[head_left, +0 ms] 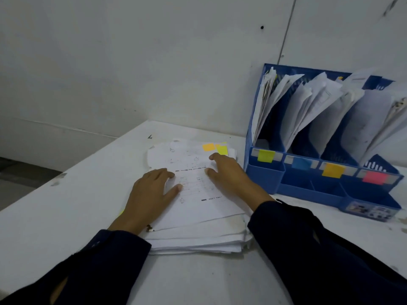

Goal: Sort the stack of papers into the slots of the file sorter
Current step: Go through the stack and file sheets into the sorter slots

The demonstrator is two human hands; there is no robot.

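Both hands lie on the stack of papers (198, 216) in the head view, the only view there is: the left hand (149, 194) rests flat on the left part of the top sheet (193, 186) with fingers straight and thumb spread, and the right hand (229, 175) reaches across the right part with its fingers stretched toward the far corner, where an orange tab (208, 147) and a yellow tab (222, 149) stick out. Neither hand has closed on anything; they press or steady the paper, no more. The stack sits on the white tabletop (66, 216), near the person and just left of the blue file sorter (308, 190), which stands at the right against the wall. Its four upright slots already hold leaning sheets, and the front rail carries a yellow-green label (266, 155), a blue label (301, 164), an orange label (333, 170) and a pink label (374, 178), one under each slot. Judging from this, the sorting is well under way but far from done, since the stack is thick. The step in hand looks like reading the colour tab on the top sheet and getting ready to lift it. The next move calls for peeling off that sheet alone, likely with the right hand's fingertips at the tabbed corner while the left holds the rest down, then carrying it to the slot of the matching colour. Which tab belongs to the top sheet cannot be told from here.
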